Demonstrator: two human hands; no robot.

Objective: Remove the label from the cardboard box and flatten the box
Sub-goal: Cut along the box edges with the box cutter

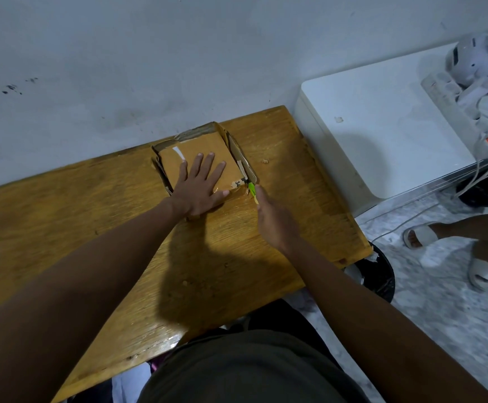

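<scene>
Your left hand [199, 187] lies spread flat on the box [202, 161], pinning it to the far table [62, 216]; your right hand [274, 225] grips a green cutter [252, 191] at its right corner. You're likely slitting tape; draw steadily.

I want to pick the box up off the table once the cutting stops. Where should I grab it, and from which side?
Probably by its two long sides, pinched from above. The cardboard box lies low and nearly flat on the wooden table, its side flaps splayed, so its top gives no edge to hold. Come from the near-left: the right hand holds a green cutter at the near-right corner, while the left hand presses the top.
</scene>
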